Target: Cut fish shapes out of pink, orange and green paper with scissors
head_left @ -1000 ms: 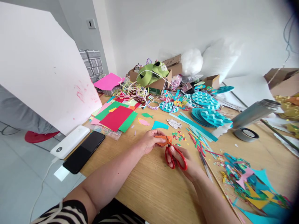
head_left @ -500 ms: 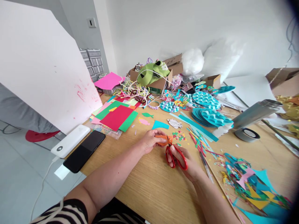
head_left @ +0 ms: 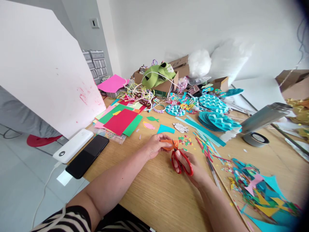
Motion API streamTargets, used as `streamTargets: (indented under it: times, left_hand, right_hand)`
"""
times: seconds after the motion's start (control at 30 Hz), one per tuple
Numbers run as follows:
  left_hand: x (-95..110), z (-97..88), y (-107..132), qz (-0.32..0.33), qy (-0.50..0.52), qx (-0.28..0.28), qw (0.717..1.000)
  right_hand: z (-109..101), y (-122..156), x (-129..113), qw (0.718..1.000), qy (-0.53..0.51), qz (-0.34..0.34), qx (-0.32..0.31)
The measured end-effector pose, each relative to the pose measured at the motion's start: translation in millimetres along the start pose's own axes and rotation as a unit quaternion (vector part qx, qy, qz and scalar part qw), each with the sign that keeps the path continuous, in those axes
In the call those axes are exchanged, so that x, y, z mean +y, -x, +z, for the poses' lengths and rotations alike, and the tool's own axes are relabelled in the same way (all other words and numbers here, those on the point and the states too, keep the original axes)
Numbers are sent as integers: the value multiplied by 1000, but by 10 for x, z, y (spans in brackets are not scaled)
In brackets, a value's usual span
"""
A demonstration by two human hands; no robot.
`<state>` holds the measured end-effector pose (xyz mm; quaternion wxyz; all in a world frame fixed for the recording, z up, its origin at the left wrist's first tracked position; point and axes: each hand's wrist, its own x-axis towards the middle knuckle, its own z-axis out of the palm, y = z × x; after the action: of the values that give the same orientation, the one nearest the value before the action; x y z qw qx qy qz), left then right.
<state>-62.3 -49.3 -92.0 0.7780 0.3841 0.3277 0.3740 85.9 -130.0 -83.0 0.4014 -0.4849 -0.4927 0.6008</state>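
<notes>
The person's left arm slants in from the lower left, a striped sleeve [head_left: 65, 219] around the upper arm, the elbow bent and the forearm [head_left: 116, 175] reaching across the wooden table [head_left: 149, 193]. At its end the left hand [head_left: 155, 146] is turned inward, fingers curled, pinching a small piece of orange paper [head_left: 169, 141] with the thumb laid flat across it. From the lower right the other forearm [head_left: 214, 199] angles up and inward to meet it, and the right hand [head_left: 189, 162] grips red-handled scissors [head_left: 175, 150], thumb pointing forward at one loop, fingers showing through the other. The two handles stand apart, and the dark blades point away from the person, meeting the orange paper at its right end. Both hands work close together, though I can't tell whether either wrist rests on the wood. Just beyond the paper and slightly right lies a scatter of tiny colored bits [head_left: 185, 140]; a turquoise scrap [head_left: 165, 129] and a drawn fish [head_left: 180, 128] lie a little farther back.
</notes>
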Motion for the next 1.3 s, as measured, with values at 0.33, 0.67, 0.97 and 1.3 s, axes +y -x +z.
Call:
streamTargets:
  times: [0.33,0.67,0.97,1.3]
  left_hand:
    - [-13,-8,-4,6,0,-4,1000]
    - [-16,-21,-14,7,3,-7,1000]
    - [-30,-26,-23,7,9,-12,1000]
    - [-20,-26,-15,2,4,-16,1000]
  right_hand:
    - [9,-3,-18,1000,3,3,5]
    - [22,-1,-43,1000,2,5,7]
    - [14,-4,-10,1000,1,10,13]
    - [23,-3,-23,1000,0,11,14]
